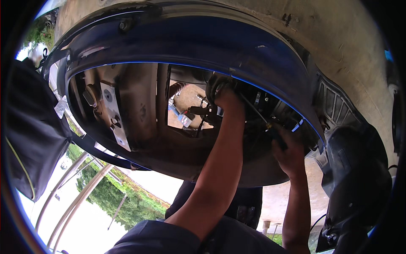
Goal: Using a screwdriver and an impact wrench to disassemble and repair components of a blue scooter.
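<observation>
With the centre of the head view as the hub of the clock, the left hand (226, 97) is toward 1 o'clock, reaching inside the opening beneath a dark blue curved shell (190, 42) with a bright blue edge. Its fingers are lost in shadow against dark machinery (260, 99), so I cannot tell how far open its grip is or whether it has hold of anything.

The right hand (290, 148) lies between 3 and 4 o'clock. Its grip is curled around the dark handle of a screwdriver-like tool (268, 125), which sits at 3 o'clock, its thin shaft slanting from the hand between 10 and 11 o'clock into the machinery, near the left wrist. The tip is too dark to make out.

At 8 o'clock from the left hand, just beside it, is a small dark block (201, 111), in front of a squarish gap toward 11 o'clock. Through the gap shows a blurred blue and silver object (185, 120). A pale metal plate (112, 106) is fixed inside the shell between 9 and 10 o'clock.

A black cover (34, 122) hangs at 9 o'clock, a black moulded part (355, 165) stands beyond the right hand, and foliage (101, 186) shows at 8 o'clock.
</observation>
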`<state>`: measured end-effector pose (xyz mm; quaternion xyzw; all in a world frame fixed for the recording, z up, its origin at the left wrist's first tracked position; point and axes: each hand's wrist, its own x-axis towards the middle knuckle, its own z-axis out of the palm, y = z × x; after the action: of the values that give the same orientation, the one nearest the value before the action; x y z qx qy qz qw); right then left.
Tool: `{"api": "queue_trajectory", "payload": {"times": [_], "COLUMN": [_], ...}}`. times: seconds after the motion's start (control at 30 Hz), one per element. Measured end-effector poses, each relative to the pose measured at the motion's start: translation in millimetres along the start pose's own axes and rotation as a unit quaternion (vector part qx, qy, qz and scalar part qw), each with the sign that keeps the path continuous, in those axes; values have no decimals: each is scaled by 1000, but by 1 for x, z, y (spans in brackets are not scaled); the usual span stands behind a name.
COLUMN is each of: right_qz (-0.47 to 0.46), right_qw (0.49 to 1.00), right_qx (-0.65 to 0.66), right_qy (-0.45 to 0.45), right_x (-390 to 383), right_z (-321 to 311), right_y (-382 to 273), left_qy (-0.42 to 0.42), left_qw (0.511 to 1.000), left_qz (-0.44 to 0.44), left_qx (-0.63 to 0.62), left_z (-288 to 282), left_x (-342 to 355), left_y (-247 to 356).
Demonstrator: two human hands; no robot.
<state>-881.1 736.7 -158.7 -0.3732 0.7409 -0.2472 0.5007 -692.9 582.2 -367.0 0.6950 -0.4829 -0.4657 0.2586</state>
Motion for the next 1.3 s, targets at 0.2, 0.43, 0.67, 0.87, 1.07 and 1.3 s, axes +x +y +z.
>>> {"api": "queue_trajectory", "payload": {"times": [0.2,0.43,0.67,0.87,1.07,1.3], "right_qz": [24,1,17,28,44,45], "right_qw": [1000,999,999,999,999,999], "right_qx": [-2,18,-24,14,-3,16], "right_qy": [-20,-27,-14,-21,-16,-19], "right_x": [-1,8,-1,6,-2,2], "right_z": [-3,6,-4,-2,-1,0], "right_y": [10,-8,6,-1,2,5], "left_qy": [-6,10,-204,-208,-167,123], "left_qw": [990,997,812,808,828,983], "left_qz": [47,-18,-235,-179,-174,-32], "left_qx": [131,78,494,521,507,130], "left_z": [10,-12,8,2,11,13], "left_x": [-7,20,3,9,1,-13], "left_y": [-22,-48,120,96,83,0]}}
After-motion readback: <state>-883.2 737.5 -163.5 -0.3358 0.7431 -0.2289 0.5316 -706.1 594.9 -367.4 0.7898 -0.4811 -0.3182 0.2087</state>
